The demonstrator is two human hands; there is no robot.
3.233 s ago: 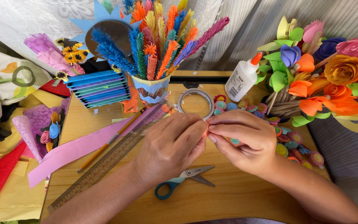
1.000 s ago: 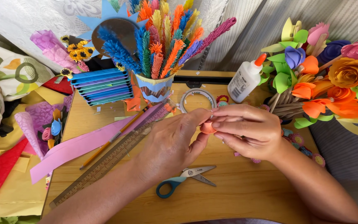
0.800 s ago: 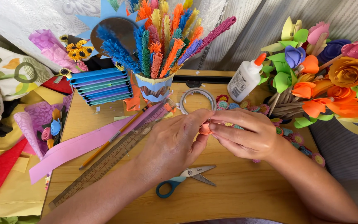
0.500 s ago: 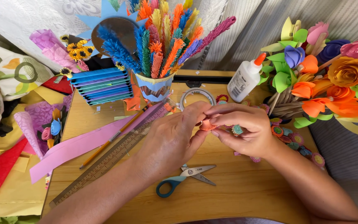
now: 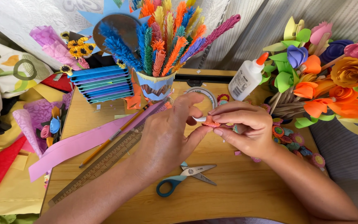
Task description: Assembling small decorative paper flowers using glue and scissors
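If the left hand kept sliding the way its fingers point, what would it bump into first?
Probably the right hand, whose fingertips already meet the left hand around the small orange paper piece. Beyond that lies the roll of tape, though depth is unclear.

Wooden worktop (image 5: pixel 245 195) carries scissors (image 5: pixel 186 174), ruler (image 5: pixel 100 164), pencil (image 5: pixel 112 137) and pink paper strip (image 5: pixel 83 143). Glue bottle (image 5: pixel 247 79) and tape roll (image 5: pixel 204 93) stand near the back edge.

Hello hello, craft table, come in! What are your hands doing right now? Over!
Left hand and right hand both pinch a small orange paper coil above the wooden table. Scissors lie below, shut. Nothing in the way.
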